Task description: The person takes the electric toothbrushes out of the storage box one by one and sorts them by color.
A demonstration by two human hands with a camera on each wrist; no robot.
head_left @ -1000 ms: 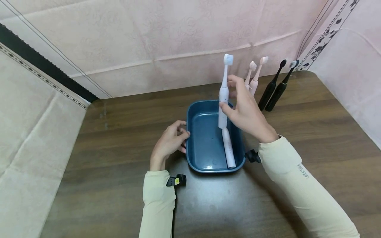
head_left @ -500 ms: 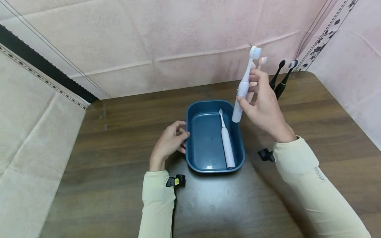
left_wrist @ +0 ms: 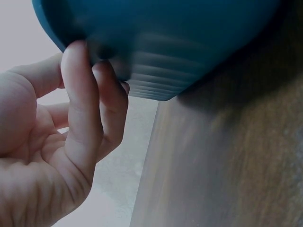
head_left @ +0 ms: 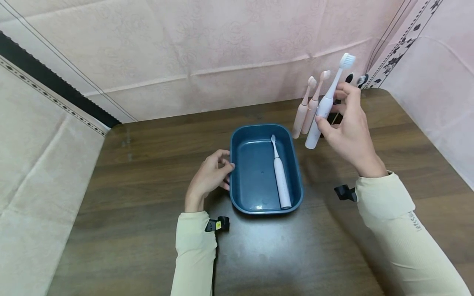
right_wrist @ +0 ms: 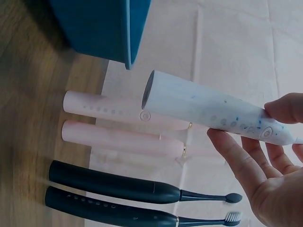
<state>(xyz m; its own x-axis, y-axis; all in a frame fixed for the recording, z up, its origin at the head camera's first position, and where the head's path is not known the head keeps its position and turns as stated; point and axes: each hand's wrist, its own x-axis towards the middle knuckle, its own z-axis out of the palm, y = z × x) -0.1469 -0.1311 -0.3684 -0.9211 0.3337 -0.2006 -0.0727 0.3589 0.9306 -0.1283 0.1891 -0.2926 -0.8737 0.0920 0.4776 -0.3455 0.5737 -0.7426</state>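
Note:
My right hand pinches a white electric toothbrush by its handle, thumb on one side and fingertips on the other. The brush is raised off the table, tilted, with its bristles up. Seen from the right wrist, blue specks dot the white handle. My left hand holds the left side of a dark blue plastic tub, its fingertips at the rim and outer wall. Another white electric toothbrush lies inside the tub, along its right side.
Two pink electric toothbrushes stand upright behind the tub, to its right. Two black electric toothbrushes stand beside them, mostly hidden by my right hand in the head view. Patterned cloth hangs behind the wooden table.
My right hand has carried the white toothbrush out from over the tub to the right, past the pink toothbrushes. My left hand keeps its place at the tub.

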